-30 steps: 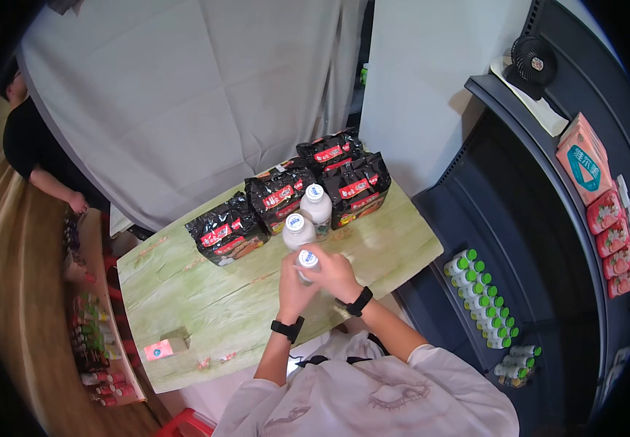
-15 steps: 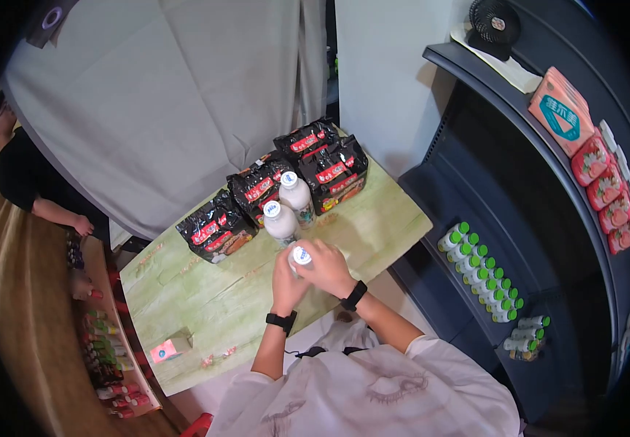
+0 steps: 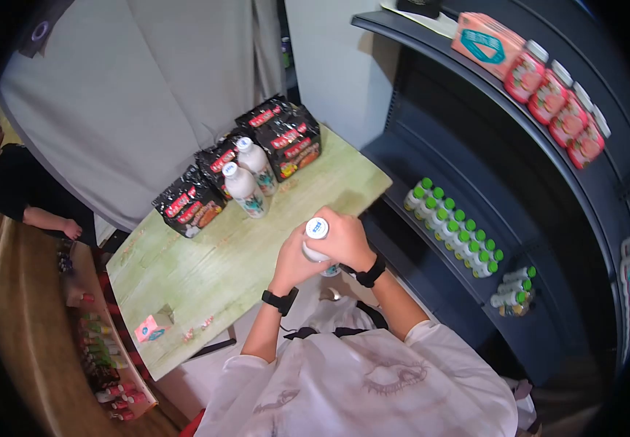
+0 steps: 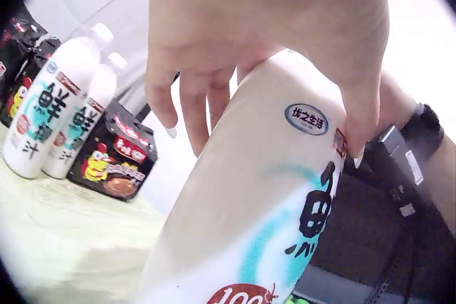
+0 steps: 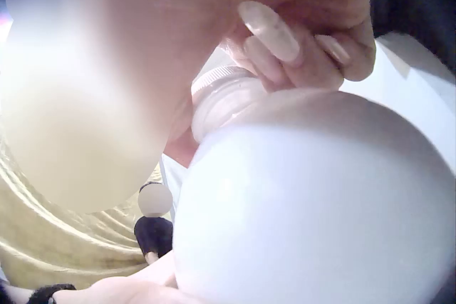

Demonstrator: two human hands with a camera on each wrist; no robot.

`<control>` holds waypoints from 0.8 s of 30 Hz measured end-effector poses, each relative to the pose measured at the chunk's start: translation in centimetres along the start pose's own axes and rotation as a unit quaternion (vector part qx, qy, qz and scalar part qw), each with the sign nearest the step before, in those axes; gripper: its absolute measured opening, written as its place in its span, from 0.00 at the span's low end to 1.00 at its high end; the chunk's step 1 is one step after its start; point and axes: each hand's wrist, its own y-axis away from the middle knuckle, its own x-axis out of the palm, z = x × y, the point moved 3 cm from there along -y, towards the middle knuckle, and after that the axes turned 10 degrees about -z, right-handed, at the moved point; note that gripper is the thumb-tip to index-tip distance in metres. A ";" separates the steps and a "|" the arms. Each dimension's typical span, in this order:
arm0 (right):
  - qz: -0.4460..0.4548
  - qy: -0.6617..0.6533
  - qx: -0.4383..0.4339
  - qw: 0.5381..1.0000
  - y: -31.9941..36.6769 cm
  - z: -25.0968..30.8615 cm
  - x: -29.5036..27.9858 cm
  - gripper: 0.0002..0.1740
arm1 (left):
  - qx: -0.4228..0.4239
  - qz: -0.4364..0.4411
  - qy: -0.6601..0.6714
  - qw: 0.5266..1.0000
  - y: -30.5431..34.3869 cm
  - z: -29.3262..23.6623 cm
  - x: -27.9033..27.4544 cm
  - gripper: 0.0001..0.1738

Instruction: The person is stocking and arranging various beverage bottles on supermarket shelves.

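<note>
A white drink bottle [image 3: 317, 237] with a white cap is held in front of the torso, off the table's near edge. My left hand [image 3: 294, 261] grips it from the left. In the left wrist view the thumb and fingers of that hand [image 4: 263, 40] straddle the bottle [image 4: 242, 190], which leans. The right hand [image 3: 348, 240] curls round its upper right side. In the right wrist view, bent fingers [image 5: 278, 40] sit at the neck, close to the ridged cap [image 5: 224, 79]. Two like bottles [image 3: 245, 191] stand upright on the table.
Black noodle packs [image 3: 187, 204] line the back of the green table [image 3: 220, 273]. A small pink box [image 3: 151, 329] lies at the front left. To the right, a dark shelf unit [image 3: 431, 120] carries green-capped bottles [image 3: 468, 233] and pink bottles [image 3: 548, 95]. Another person [image 3: 27, 182] stands far left.
Both hands have drawn the held bottle away from the two standing bottles, past the table's near edge. The head view has swung right, bringing more of the shelf into sight.
</note>
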 end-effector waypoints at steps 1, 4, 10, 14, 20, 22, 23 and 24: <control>-0.008 -0.001 0.008 1.000 1.1 0.2 -1.6 0.20 | -0.008 0.012 0.012 1.000 1.1 -1.0 0.9 0.48; -0.044 0.025 0.014 0.999 5.5 0.6 -6.3 0.21 | 0.020 0.026 0.023 0.999 4.4 -3.7 3.9 0.49; -0.085 0.080 0.068 0.991 16.1 0.5 -15.3 0.20 | 0.052 0.101 0.034 0.993 12.4 -9.5 10.2 0.49; -0.105 0.117 0.110 0.981 21.6 -0.1 -19.6 0.20 | 0.025 0.182 0.076 0.980 17.2 -12.3 14.5 0.50; -0.150 0.149 0.190 0.959 27.9 -2.5 -26.2 0.19 | 0.037 0.290 0.068 0.954 20.8 -16.4 20.9 0.52; -0.167 0.143 0.212 0.952 29.4 -3.3 -29.0 0.19 | 0.057 0.301 0.057 0.950 21.3 -18.1 23.3 0.51; -0.177 0.142 0.218 0.949 30.1 -3.8 -30.4 0.19 | 0.072 0.306 0.061 0.947 21.5 -18.9 24.7 0.50; -0.186 0.141 0.224 0.946 30.9 -4.4 -32.0 0.19 | 0.087 0.309 0.065 0.945 21.7 -19.8 26.2 0.50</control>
